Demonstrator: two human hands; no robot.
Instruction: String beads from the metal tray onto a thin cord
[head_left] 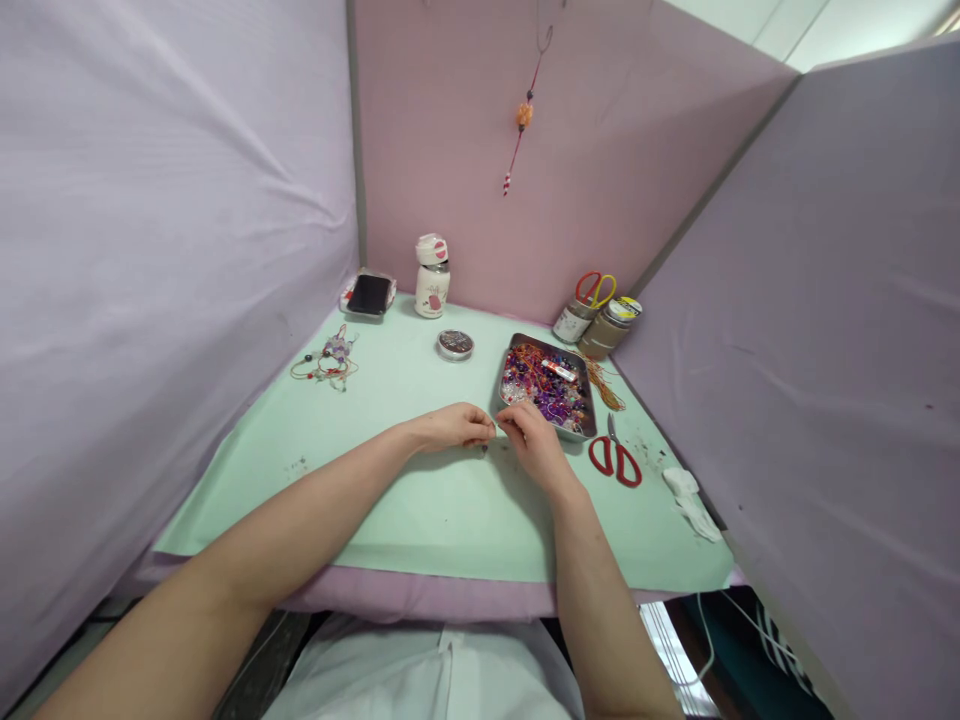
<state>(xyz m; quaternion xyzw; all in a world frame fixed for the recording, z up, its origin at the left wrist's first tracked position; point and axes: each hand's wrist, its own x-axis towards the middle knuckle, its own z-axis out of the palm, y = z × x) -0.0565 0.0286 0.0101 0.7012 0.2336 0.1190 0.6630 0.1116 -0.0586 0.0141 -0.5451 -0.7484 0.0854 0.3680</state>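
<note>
My left hand (463, 426) is closed in a pinch over the middle of the green tabletop. Close beside it, my right hand (528, 430) pinches too, at the near left corner of a dark metal tray (592, 420). The fingertips of both hands almost meet. Whatever they grip is too small to make out. A tiny dark bit (484, 449) shows just under the left fingers. Inside the tray lies a tangle of colourful beads and threads (541, 385), with a small white and red tube (559, 371) on top.
Red-handled scissors (616, 458) lie right of the tray, near crumpled white tissue (691, 503). Behind stand two jars (611, 328), a round container (455, 345), a white bottle (432, 278) and a phone (370, 296). Beaded cords (330, 362) lie at left; a beaded strand (524, 115) hangs behind.
</note>
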